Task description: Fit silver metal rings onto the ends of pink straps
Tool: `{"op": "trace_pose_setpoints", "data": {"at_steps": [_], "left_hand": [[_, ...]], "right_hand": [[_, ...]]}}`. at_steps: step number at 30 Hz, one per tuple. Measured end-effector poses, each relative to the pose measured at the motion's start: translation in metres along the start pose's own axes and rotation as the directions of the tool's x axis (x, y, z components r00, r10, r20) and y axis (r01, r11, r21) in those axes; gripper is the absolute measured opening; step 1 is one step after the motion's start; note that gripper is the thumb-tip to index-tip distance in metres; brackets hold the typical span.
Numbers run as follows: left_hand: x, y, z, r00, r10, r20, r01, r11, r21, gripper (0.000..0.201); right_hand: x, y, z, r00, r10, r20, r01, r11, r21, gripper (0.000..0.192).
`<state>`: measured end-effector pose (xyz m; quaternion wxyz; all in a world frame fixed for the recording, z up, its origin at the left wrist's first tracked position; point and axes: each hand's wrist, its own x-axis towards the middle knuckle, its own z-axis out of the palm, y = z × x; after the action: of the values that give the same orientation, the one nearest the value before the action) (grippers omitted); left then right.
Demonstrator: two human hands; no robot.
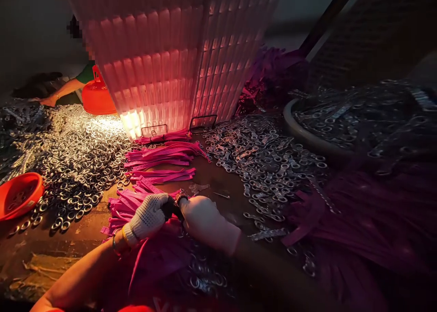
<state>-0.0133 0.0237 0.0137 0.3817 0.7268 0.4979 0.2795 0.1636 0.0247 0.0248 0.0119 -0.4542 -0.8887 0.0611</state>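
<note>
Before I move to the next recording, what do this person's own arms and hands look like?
The left hand wears a whitish knit glove with small dark dots and a yellowish cuff edge; a thin bracelet circles the wrist, and the left forearm is bare. The right hand seems to wear a pale, plain-backed glove. The right forearm is too dark to judge.

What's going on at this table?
A person's gloved left hand and their right hand meet, fingers curled, above pink strips; what is between the fingers is too dark to make out. More strips lie in bunches just beyond. Metal rings are heaped on the left, near a red bowl, and metal pieces on the right. Past the rings, a co-worker's arm shows beside a red lamp.
</note>
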Motion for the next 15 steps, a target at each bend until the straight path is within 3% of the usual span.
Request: {"op": "trace_pose_setpoints", "data": {"at_steps": [4, 6, 8, 10, 11, 12, 13, 14, 15], "left_hand": [[-0.001, 0.003, -0.035, 0.986, -0.003, 0.164, -0.006, 0.999, 0.054, 0.020], [-0.004, -0.001, -0.059, 0.982, -0.041, 0.182, 0.019, 0.993, 0.118, 0.018], [-0.009, -0.008, -0.077, 0.994, -0.090, 0.069, 0.084, 0.993, 0.085, 0.014], [-0.013, -0.013, -0.083, 0.981, -0.193, -0.022, 0.189, 0.974, -0.124, 0.024], [-0.015, -0.013, -0.081, 0.966, -0.255, -0.037, 0.235, 0.931, -0.281, 0.028], [-0.016, -0.011, -0.076, 0.948, -0.318, -0.018, 0.277, 0.852, -0.443, 0.031], [-0.016, -0.007, -0.069, 0.928, -0.371, 0.029, 0.316, 0.743, -0.590, 0.034], [-0.016, -0.002, -0.062, 0.910, -0.406, 0.086, 0.342, 0.617, -0.708, 0.038], [-0.015, 0.004, -0.054, 0.892, -0.422, 0.160, 0.373, 0.488, -0.789, 0.042]], "right_hand": [[-0.010, 0.001, -0.009, 0.999, -0.032, -0.010, 0.033, 0.999, 0.043, 0.020], [-0.020, 0.010, -0.015, 1.000, -0.028, -0.008, 0.029, 0.995, 0.095, 0.016], [-0.029, 0.030, -0.017, 1.000, 0.002, -0.022, 0.001, 0.986, 0.166, 0.012], [-0.035, 0.061, -0.014, 0.984, 0.173, -0.045, -0.160, 0.966, 0.203, 0.016], [-0.037, 0.079, -0.009, 0.942, 0.333, -0.037, -0.320, 0.927, 0.194, 0.019], [-0.037, 0.097, -0.003, 0.847, 0.531, -0.017, -0.523, 0.838, 0.155, 0.022], [-0.036, 0.114, 0.004, 0.703, 0.710, 0.029, -0.709, 0.699, 0.095, 0.023], [-0.035, 0.129, 0.012, 0.611, 0.790, 0.054, -0.791, 0.609, 0.056, 0.023], [-0.032, 0.140, 0.021, 0.553, 0.830, 0.068, -0.833, 0.552, 0.028, 0.023]]}}
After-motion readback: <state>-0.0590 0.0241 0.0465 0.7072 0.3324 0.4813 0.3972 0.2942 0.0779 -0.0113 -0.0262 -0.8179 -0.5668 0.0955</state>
